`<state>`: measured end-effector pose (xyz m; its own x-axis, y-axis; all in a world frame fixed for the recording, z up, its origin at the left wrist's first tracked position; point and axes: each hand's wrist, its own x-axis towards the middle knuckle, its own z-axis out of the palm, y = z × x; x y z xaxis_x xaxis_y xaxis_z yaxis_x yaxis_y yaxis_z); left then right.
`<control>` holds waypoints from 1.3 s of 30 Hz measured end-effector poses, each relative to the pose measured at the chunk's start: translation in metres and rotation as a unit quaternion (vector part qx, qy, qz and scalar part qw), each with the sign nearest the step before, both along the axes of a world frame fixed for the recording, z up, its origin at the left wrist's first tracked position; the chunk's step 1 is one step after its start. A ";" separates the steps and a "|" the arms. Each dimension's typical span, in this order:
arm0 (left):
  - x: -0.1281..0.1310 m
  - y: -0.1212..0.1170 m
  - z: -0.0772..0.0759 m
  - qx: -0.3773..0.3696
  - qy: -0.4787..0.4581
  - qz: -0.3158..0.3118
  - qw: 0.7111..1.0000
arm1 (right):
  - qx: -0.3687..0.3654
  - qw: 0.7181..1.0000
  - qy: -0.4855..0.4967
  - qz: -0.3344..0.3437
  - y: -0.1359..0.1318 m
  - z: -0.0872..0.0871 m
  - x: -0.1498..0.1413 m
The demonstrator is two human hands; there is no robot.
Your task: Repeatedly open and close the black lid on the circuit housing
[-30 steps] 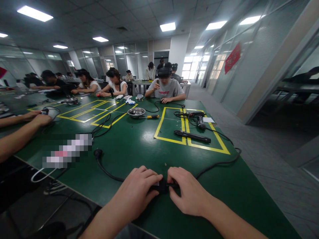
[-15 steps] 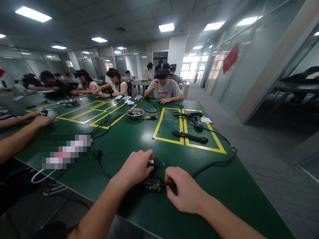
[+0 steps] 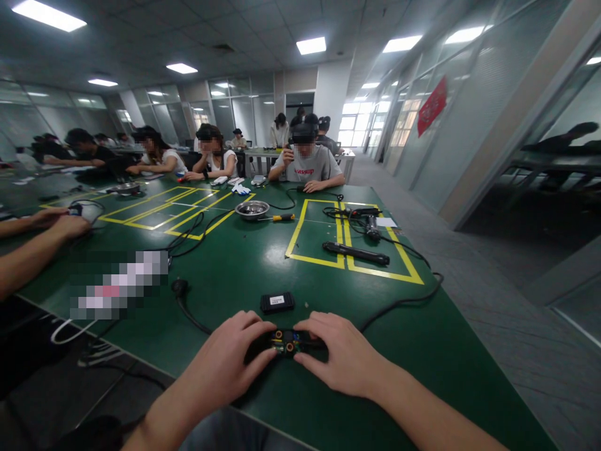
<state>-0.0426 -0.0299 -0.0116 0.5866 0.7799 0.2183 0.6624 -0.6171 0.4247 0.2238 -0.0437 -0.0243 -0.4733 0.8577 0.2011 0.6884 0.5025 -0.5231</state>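
Note:
A small circuit board (image 3: 287, 344) with copper-coloured coils, seemingly set in a dark casing, lies on the green table in front of me. My left hand (image 3: 235, 354) grips its left end between thumb and fingers. At its right end, my right hand (image 3: 335, 354) has thumb and fingers closed on it, near where a black cable comes out. Just beyond the board rests a black plastic cover (image 3: 277, 302) with a white label, touched by neither hand. The fingers hide both ends of the board.
Further off are a metal bowl (image 3: 252, 210), a yellow-black screwdriver (image 3: 283, 217), a black rod-like tool (image 3: 355, 253) and a corded black device (image 3: 372, 229). A power plug (image 3: 179, 288) and a blurred white object (image 3: 122, 285) lie left. A co-worker's hands (image 3: 70, 222) work at far left.
My left hand has let go of the black cover, leaving it on the table, and moved down to the board's left end. My right hand stays at the right end.

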 end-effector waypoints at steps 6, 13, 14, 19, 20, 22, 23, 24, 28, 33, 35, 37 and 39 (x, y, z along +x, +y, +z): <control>-0.001 0.005 -0.002 -0.026 0.005 -0.016 1.000 | -0.001 1.000 -0.007 -0.005 0.001 -0.002 0.002; -0.005 0.006 0.009 -0.056 -0.074 -0.041 0.995 | 0.039 0.998 0.039 0.019 -0.001 0.002 0.008; -0.007 0.007 0.007 -0.062 -0.081 -0.047 0.994 | 0.043 0.998 0.041 0.020 0.000 0.002 0.009; -0.008 0.012 0.009 -0.047 -0.028 -0.039 0.998 | 0.052 0.998 0.040 0.019 0.002 -0.003 0.010; -0.005 0.014 0.013 -0.029 -0.002 -0.037 0.999 | 0.055 0.998 0.038 0.018 0.002 -0.003 0.010; 0.004 0.019 0.022 0.009 0.038 -0.035 0.999 | 0.061 0.998 0.029 0.016 0.003 -0.003 0.010; 0.011 0.022 0.026 0.025 0.040 -0.031 0.998 | 0.062 0.998 0.025 0.014 0.002 -0.003 0.009; 0.017 0.027 0.028 0.032 0.031 -0.019 0.999 | 0.061 0.998 0.022 0.011 0.002 -0.002 0.009; 0.038 0.047 0.023 0.007 0.041 0.026 0.999 | 0.051 0.999 0.019 -0.004 0.001 0.001 0.008; 0.030 0.039 0.019 -0.021 -0.025 0.001 0.999 | 0.050 0.999 0.013 -0.010 0.000 0.001 0.006; 0.024 0.026 0.022 -0.043 -0.065 -0.038 0.996 | 0.039 0.999 0.013 -0.023 0.000 0.002 0.006; 0.020 0.016 0.024 -0.071 -0.074 -0.074 0.992 | 0.023 0.999 0.017 -0.035 -0.001 0.003 0.005; 0.019 0.010 0.023 -0.088 -0.066 -0.093 0.990 | 0.012 0.999 0.019 -0.040 -0.001 0.005 0.005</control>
<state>-0.0238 -0.0198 0.0112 0.6995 0.6935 0.1723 0.4760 -0.6321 0.6115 0.2291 -0.0451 -0.0197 -0.3946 0.8870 0.2397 0.7065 0.4597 -0.5380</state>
